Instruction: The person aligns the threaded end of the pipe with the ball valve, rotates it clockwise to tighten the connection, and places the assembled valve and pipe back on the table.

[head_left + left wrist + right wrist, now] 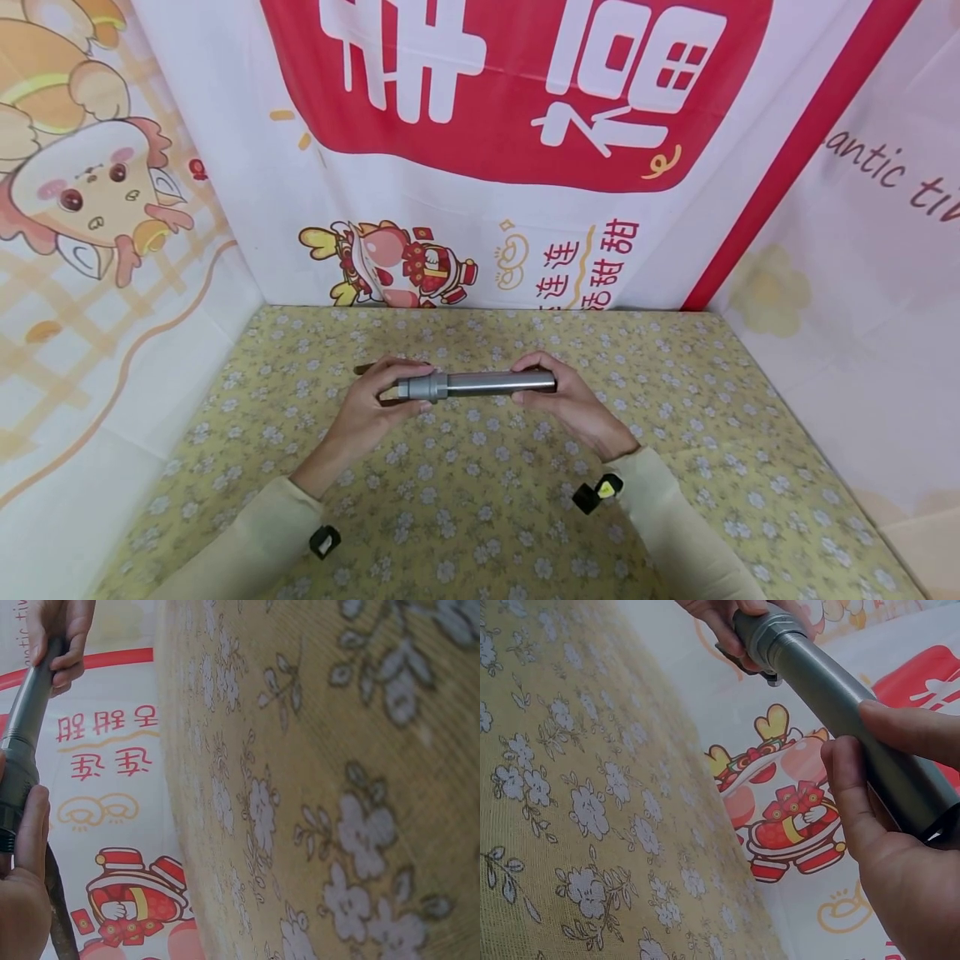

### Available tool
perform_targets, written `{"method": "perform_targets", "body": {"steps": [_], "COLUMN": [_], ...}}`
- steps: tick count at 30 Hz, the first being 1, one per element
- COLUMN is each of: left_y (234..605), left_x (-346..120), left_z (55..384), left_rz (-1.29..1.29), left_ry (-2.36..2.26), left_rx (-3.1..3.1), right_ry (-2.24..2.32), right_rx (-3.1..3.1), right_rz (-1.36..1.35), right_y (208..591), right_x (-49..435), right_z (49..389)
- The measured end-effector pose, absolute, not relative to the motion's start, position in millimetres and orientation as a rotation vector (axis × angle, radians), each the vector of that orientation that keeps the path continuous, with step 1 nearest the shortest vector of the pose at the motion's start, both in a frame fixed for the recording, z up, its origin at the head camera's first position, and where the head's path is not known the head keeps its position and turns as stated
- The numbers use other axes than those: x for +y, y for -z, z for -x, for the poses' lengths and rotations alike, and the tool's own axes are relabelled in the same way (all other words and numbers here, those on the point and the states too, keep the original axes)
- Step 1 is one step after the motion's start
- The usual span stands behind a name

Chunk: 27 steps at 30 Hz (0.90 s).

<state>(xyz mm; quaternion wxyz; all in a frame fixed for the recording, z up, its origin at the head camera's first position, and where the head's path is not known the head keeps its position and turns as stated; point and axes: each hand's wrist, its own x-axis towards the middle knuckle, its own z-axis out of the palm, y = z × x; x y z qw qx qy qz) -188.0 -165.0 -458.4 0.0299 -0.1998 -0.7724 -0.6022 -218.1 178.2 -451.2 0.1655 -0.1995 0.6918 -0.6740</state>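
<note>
Both hands hold a smooth grey metal tube point(498, 382) level above the table. A wider grey collar point(423, 387) with a stepped rim sits round its left end. My left hand point(381, 392) grips this collar between thumb and fingers. At the other end, my right hand point(558, 398) grips the tube, thumb on one side and fingers on the other; the right wrist view shows its dark end rim near the palm. Beside the left hand a thin dark strip point(60, 907) sticks out, partly hidden by the fingers; whether it joins the collar I cannot tell.
Under the hands lies a table with a yellow flowered cloth point(465, 500). A printed white and red sheet point(480, 200) hangs along its back edge, with more printed sheets at left and right. Small black devices point(325, 542) are strapped at the wrists.
</note>
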Motion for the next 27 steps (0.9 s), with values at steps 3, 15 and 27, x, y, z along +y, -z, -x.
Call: {"method": "perform_targets", "body": {"steps": [3, 15, 27], "left_y": [458.7, 457.4, 455.6], "left_x": [-164.8, -164.2, -164.8], "left_z": [188.0, 187.4, 186.7], "left_rz": [0.621, 0.589, 0.586], "left_ry": [1.857, 1.864, 1.863], "left_rx": [-2.375, -2.373, -2.368], "right_ry": [1.918, 1.912, 1.917], "right_rx": [1.98, 1.997, 2.018], "right_rz": [0.571, 0.529, 0.518], "right_y": [452.1, 450.2, 450.0], "right_x": [178.4, 176.3, 173.1], "right_z": [218.3, 218.6, 218.9]}}
